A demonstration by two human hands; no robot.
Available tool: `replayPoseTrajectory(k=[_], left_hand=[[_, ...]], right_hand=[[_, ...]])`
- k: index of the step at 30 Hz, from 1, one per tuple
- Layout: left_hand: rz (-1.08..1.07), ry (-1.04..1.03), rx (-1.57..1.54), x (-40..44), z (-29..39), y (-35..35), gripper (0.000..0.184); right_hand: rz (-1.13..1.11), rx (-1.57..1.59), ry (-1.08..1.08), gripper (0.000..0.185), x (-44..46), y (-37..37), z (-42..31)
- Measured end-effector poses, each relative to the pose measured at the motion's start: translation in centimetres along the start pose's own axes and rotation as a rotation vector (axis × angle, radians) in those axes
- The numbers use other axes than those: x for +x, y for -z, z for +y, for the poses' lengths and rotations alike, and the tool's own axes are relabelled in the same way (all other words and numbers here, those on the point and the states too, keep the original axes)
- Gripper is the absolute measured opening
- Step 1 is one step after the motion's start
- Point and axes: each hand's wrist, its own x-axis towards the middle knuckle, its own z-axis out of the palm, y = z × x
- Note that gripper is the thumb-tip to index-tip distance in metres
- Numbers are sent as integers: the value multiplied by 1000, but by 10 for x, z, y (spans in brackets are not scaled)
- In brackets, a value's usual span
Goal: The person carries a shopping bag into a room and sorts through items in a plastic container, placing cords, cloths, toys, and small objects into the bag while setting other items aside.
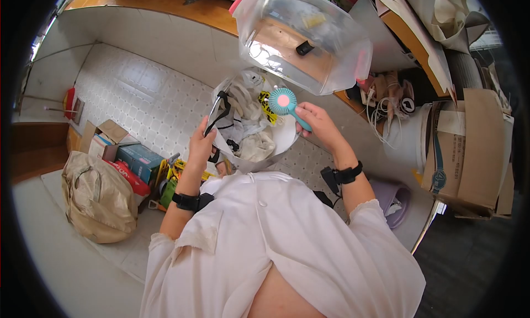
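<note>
My right hand [318, 123] is closed round the handle of a small teal handheld fan [283, 101] with a pink centre. The fan's round head is over the right side of an open white bag [259, 162] filled with crumpled plastic bags [243, 105] and cloth. Yellow-and-black printed plastic shows just left of the fan. At the bag's left rim, my left hand [202, 143] grips a thin, dark-edged object [214, 111] with a black strap; what it is exactly I cannot make out.
A clear plastic bin [303, 39] holding a small black item stands on the wooden counter ahead. Cardboard boxes [461, 152] and tangled white cables [381, 111] are at right, above a purple basket [389, 199]. At left lie a tan bag [99, 199] and a teal box [139, 162].
</note>
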Motion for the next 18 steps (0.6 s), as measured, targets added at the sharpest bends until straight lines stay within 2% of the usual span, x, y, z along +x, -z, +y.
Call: replayPoseTrajectory(k=[4,7,9,10,12,13,15,17,18], left_hand=[[-16,10,2,-4,0,0,59],[20,59,0,-1,-1,-5,59],[-13,55,15,2,-6,-5,59],[0,54,-5,2,-6,-7,59],[-4,41,3,2,-1,-7,58],[-14,36,7,2,-1,-8,58],[-17,33,-13,2,0,-8,57],[-18,28,-3,2,0,-8,57],[-18,24,-1,1,2,-10,57]], right_hand=[[25,-65,103,31,-37,25,-4],[333,375,361,31,-66,70,-2],[352,708,448,31,-69,123,26],[373,707,455,31,-73,138,28],[676,736,452,31,-73,160,27],[687,737,458,31,-70,166,25],[967,701,344,32,-59,180,19],[956,652,327,34,-42,211,32],[996,535,402,35,-31,220,33]])
